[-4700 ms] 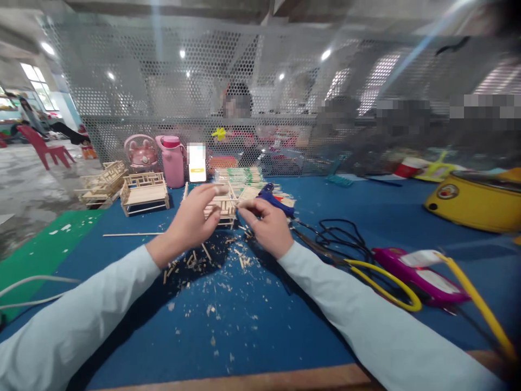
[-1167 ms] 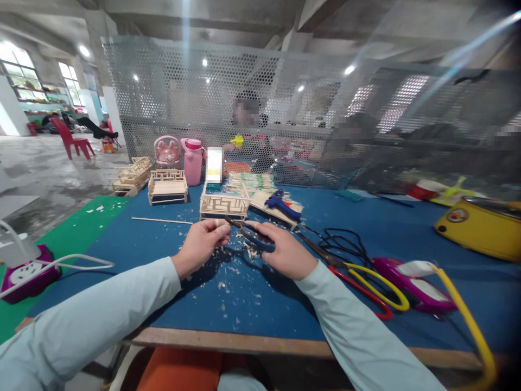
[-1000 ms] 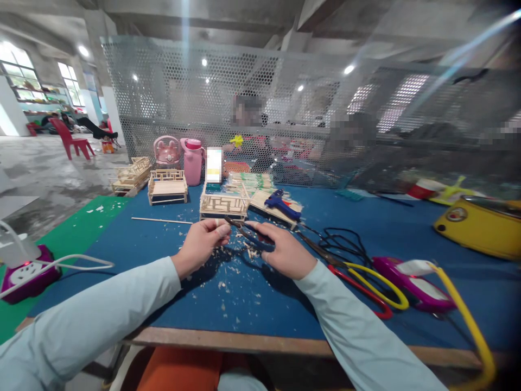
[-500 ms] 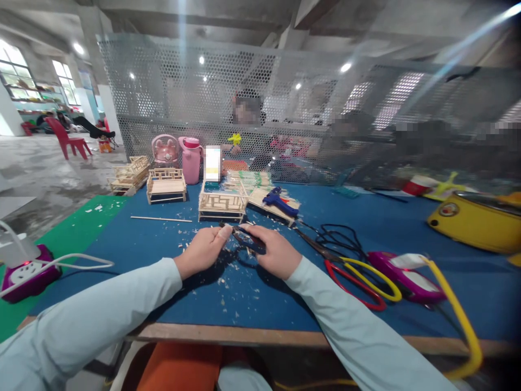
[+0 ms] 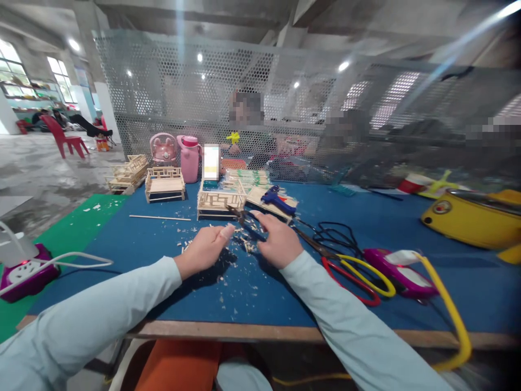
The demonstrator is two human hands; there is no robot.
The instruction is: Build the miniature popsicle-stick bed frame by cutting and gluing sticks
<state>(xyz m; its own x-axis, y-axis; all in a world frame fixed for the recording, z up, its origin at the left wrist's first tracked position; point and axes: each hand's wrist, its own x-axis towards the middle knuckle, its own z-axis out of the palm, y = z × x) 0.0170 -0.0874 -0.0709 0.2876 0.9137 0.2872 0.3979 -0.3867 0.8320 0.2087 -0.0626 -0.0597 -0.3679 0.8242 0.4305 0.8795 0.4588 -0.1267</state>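
Note:
My right hand [image 5: 281,239] is wrapped round a pair of dark-handled cutting pliers [image 5: 244,218]. The pliers' jaws point up and left, in front of a small stick-built bench [image 5: 222,203]. Beside them, my left hand [image 5: 203,248] is closed with thumb against fingers; anything between them is too small to make out. The two hands are apart, low over the blue tabletop [image 5: 268,309]. Wood scraps [image 5: 247,244] lie between and under them. A single thin stick [image 5: 159,218] rests to the left of the bench.
A blue glue gun [image 5: 279,200] lies on a wooden piece behind my right hand. Red-and-yellow-handled scissors [image 5: 328,252], black cable and a purple power strip [image 5: 401,271] are at right. More stick furniture [image 5: 165,183], a pink bottle [image 5: 189,160] and a mesh screen [image 5: 171,98] stand behind.
My right hand has drawn the pliers away from my left fingertips, and their jaws now sit higher, near the bench. My left hand has barely moved. The view has shifted slightly.

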